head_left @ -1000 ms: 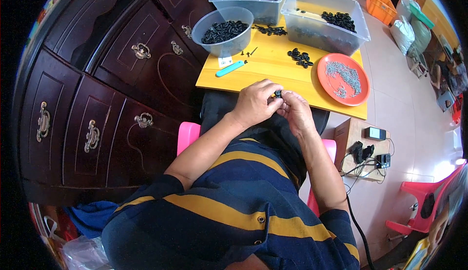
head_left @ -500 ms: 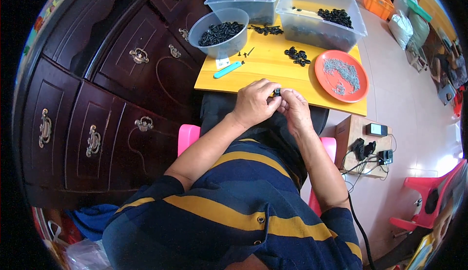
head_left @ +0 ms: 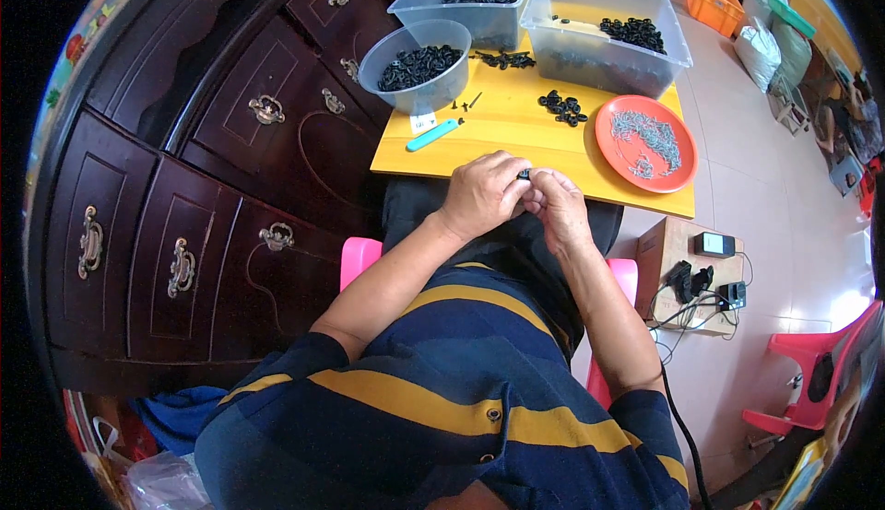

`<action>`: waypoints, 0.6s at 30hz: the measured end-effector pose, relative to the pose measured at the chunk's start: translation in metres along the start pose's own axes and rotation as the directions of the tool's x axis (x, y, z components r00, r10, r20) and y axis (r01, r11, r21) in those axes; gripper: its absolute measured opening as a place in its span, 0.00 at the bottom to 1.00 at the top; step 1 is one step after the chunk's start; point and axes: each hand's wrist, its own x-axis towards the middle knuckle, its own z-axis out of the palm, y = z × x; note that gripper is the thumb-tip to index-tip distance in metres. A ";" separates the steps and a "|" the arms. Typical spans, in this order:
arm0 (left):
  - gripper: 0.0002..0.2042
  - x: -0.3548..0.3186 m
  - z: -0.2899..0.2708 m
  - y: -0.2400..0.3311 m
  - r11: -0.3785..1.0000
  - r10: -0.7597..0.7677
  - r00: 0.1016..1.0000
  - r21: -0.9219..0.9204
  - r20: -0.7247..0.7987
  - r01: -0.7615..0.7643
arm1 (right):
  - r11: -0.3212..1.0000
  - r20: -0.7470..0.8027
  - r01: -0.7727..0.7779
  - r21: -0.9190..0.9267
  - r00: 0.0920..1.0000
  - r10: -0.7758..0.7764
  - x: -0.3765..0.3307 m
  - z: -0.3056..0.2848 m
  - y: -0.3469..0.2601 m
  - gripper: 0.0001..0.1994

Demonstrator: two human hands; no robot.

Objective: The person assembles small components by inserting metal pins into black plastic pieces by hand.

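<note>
My left hand (head_left: 484, 193) and my right hand (head_left: 557, 204) meet at the front edge of the yellow table (head_left: 433, 162). Between their fingertips they pinch a small black plastic part (head_left: 524, 175); most of it is covered by the fingers. Both hands are closed. Ahead of them lies a small cluster of black ring-shaped parts (head_left: 564, 109). A red plate (head_left: 612, 152) to the right carries many thin silvery metal pieces (head_left: 656, 138). A turquoise-handled tool (head_left: 431, 136) rests to the left, with a few small dark pieces beyond it.
A round clear tub (head_left: 378, 82) and two clear rectangular bins (head_left: 406, 8), all holding black parts, line the table's back. Dark wooden drawers (head_left: 230, 123) stand at the left. A box (head_left: 659, 243) with chargers and cables is at the right, near a pink chair (head_left: 802, 353).
My fingers have closed in slightly over the black part, so less of it shows. The view has shifted a little; both hands stay in nearly the same place.
</note>
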 end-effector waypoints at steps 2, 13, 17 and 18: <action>0.09 -0.001 0.002 -0.003 1.000 0.012 1.000 -0.002 0.004 -0.012 | 1.000 0.003 0.003 0.001 1.000 -0.003 0.001 -0.003 0.001 0.06; 0.13 0.001 0.002 0.001 0.991 -0.058 0.998 -0.116 0.024 0.061 | 1.000 -0.013 0.010 0.017 1.000 -0.010 0.002 -0.002 0.001 0.07; 0.16 0.000 0.003 0.001 0.982 -0.101 0.994 -0.155 0.034 0.105 | 1.000 -0.018 0.017 0.006 1.000 -0.016 0.000 0.001 -0.001 0.07; 0.15 0.000 0.004 0.001 0.983 -0.103 0.994 -0.147 0.039 0.108 | 1.000 -0.025 0.018 0.006 1.000 -0.018 -0.001 0.001 -0.001 0.07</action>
